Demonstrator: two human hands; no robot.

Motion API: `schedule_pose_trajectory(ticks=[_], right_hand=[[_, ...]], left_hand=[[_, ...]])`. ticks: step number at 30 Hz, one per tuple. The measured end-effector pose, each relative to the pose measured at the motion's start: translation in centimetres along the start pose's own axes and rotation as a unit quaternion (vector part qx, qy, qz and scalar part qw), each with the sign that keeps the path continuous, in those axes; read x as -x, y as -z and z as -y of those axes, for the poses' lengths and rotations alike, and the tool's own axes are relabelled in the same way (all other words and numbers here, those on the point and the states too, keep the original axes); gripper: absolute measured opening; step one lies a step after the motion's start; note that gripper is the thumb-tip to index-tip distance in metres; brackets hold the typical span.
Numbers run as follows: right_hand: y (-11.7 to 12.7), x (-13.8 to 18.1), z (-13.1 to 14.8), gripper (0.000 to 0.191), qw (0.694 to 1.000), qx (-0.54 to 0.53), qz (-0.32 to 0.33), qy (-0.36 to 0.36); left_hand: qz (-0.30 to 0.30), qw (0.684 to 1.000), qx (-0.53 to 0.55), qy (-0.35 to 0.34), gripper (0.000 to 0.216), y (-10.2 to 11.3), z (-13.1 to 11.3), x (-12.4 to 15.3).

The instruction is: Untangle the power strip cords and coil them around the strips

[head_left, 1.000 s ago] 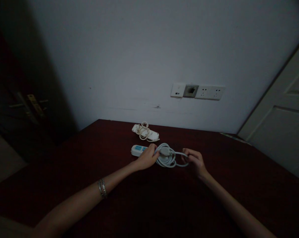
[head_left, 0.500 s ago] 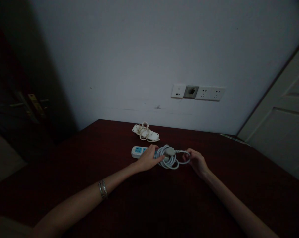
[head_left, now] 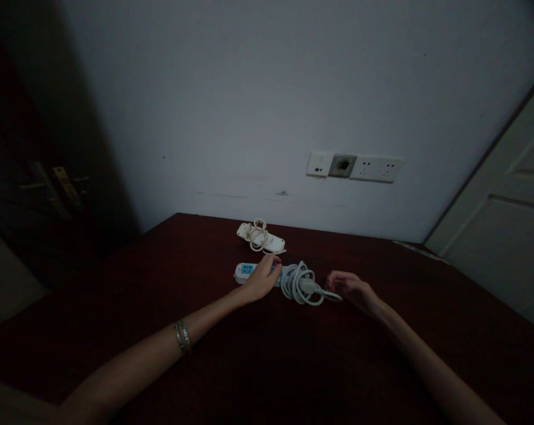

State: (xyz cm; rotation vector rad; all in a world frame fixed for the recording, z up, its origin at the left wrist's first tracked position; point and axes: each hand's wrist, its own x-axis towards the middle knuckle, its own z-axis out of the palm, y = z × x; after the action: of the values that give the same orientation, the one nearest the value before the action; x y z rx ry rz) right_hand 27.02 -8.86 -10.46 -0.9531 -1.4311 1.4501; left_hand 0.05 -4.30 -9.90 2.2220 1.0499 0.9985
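A white power strip [head_left: 246,271] with blue sockets lies on the dark red table [head_left: 267,366]. My left hand [head_left: 261,280] rests on top of the strip, fingers curled over it. The strip's grey-white cable [head_left: 299,284] lies coiled just right of that hand, with its plug among the loops. My right hand [head_left: 352,288] sits at the right end of the coil, fingers loosely bent and apart, touching or just off the cable's outermost loop.
A second, cream power strip [head_left: 261,236] with its cord bundled on top lies farther back near the wall. Wall sockets [head_left: 354,167] sit above the table. A dark door with a brass handle [head_left: 61,183] stands at left, a pale door [head_left: 506,230] at right.
The coil of cable has been laid down on the table right of the strip. My right hand has let go of the loop and lowered. My left hand stayed on the strip.
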Motion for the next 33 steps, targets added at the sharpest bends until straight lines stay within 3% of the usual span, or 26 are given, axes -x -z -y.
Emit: schedule_pose_trajectory(ticks=[6, 10, 14, 18, 21, 25, 33], right_hand=[[-0.9, 0.8, 2.5, 0.018, 0.975, 0.187, 0.110, -0.053], [-1.2, 0.9, 3.3, 0.014, 0.962, 0.246, 0.114, -0.026], [0.5, 1.0, 2.8, 0.015, 0.981, 0.187, 0.053, -0.010], [2.7, 1.1, 1.5, 0.018, 0.996, 0.031, -0.054, -0.064], [3.8, 0.8, 0.4, 0.018, 0.987, -0.065, -0.127, -0.072], [4.3, 0.2, -0.8, 0.016, 0.964, -0.087, -0.232, -0.093], [3.6, 0.3, -0.3, 0.017, 0.960, -0.073, -0.248, -0.104]], left_hand=[[-0.009, 1.000, -0.026, 0.003, 0.017, 0.5, 0.2, -0.4], [0.019, 0.998, -0.062, -0.007, 0.020, 1.0, 1.0, -0.5], [0.097, 0.989, -0.108, -0.032, 0.038, 1.7, 1.7, -0.4], [0.144, 0.977, -0.151, -0.054, 0.056, 2.2, 2.0, -0.5], [0.161, 0.971, -0.167, -0.065, 0.060, 2.4, 1.9, -0.6], [0.170, 0.965, -0.183, -0.082, 0.059, 2.5, 1.7, -0.5], [0.166, 0.967, -0.181, -0.073, 0.062, 2.2, 2.5, -0.5]])
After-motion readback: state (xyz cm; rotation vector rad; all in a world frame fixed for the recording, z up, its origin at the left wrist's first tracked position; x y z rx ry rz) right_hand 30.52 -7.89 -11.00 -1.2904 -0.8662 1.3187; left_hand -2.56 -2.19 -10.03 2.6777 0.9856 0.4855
